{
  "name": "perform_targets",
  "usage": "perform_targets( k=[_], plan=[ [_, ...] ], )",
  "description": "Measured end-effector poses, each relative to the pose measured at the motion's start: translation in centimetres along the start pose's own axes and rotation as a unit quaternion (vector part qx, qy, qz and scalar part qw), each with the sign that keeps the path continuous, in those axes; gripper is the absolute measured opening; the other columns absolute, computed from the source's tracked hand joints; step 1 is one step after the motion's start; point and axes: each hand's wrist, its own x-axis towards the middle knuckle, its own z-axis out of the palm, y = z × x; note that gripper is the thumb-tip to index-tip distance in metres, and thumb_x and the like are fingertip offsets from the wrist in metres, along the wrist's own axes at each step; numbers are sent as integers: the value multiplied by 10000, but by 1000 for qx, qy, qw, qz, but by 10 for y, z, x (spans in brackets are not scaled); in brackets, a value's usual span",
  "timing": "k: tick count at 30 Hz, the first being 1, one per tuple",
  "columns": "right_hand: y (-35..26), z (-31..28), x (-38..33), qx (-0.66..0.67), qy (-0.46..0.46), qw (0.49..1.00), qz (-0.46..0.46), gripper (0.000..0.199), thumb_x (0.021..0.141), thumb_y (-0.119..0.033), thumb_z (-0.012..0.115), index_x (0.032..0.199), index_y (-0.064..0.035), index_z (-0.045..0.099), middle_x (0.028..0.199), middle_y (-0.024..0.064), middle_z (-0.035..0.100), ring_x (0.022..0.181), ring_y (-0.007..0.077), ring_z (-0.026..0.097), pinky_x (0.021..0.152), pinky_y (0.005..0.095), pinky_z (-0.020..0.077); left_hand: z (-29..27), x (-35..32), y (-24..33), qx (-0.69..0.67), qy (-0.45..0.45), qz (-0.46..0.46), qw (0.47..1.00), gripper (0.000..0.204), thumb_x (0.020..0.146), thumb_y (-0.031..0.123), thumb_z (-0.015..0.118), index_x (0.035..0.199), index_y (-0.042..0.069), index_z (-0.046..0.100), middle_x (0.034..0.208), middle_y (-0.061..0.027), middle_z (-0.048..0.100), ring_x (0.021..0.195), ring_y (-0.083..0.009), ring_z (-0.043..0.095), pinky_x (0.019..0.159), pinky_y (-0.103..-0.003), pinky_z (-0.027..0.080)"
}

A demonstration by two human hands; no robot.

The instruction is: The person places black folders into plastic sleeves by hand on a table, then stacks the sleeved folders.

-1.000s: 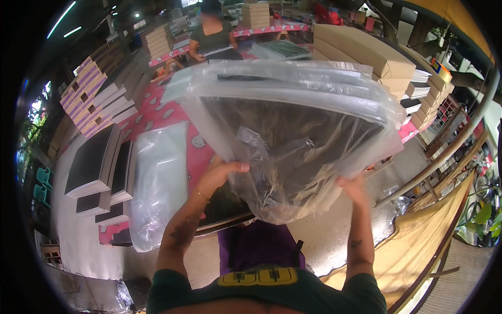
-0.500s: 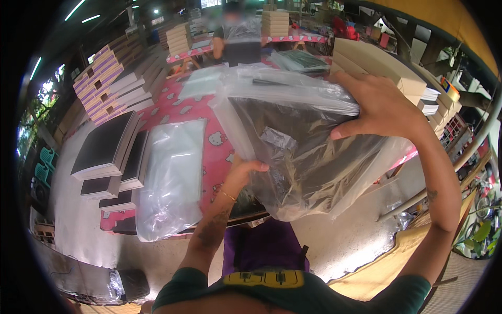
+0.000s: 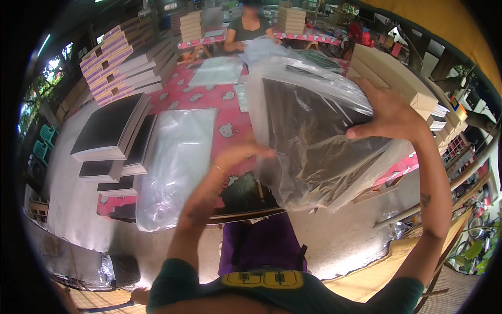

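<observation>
Pinching the plastic bag (image 3: 319, 136) near centre frame, the right hand (image 3: 389, 112) likely steadies its edge; left hand (image 3: 241, 155) fingers? Can't tell!

Hands (image 3: 392, 112) at plastic-wrapped dark bundle (image 3: 314, 131), blurred left one (image 3: 241, 156) seemingly touching, black-covered books (image 3: 107, 125) nearby

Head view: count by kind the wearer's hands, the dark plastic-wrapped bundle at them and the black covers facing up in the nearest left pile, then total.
Left hand and right hand: 2
Dark plastic-wrapped bundle: 1
Black covers facing up: 4
Total: 7
</observation>
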Motion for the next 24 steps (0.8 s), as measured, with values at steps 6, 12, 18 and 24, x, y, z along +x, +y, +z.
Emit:
perform_targets(
  k=[6,12,18,24],
  plan=[
    [-2,-2,0,-8,-9,1000,25,921,600,-497,778,1312,-31,426,1168,234,578,1098,381,550,934,418,422,-57,-4,230,208,176,407,872,780,923,656,182,1463,98,260,1482,-95,301,1364,-208,271,1126,-369,201],
    [0,-2,1,-22,-9,999,37,938,603,-512,773,1322,-27,415,1144,251,588,1098,379,555,927,424,427,8,45,286,734,181,316,573,727,955,586,180,1426,45,298,1406,-209,360,1333,-307,309,1107,-425,231],
    [6,3,0,-14,7,1000,11,946,620,-533,763,1306,19,416,1148,258,583,1099,377,558,926,415,428,-17,71,260,638,-7,157,754,587,967,513,251,1344,111,452,1227,-88,526,1130,-226,491,988,-435,359],
    [-4,1,7,-8,-24,999,28,950,642,-485,767,1344,22,377,1229,259,540,1170,386,507,982,405,389,13,72,191,553,20,305,775,788,916,655,180,1406,67,364,1356,-111,459,1289,-267,382,1090,-547,158]
  ],
)
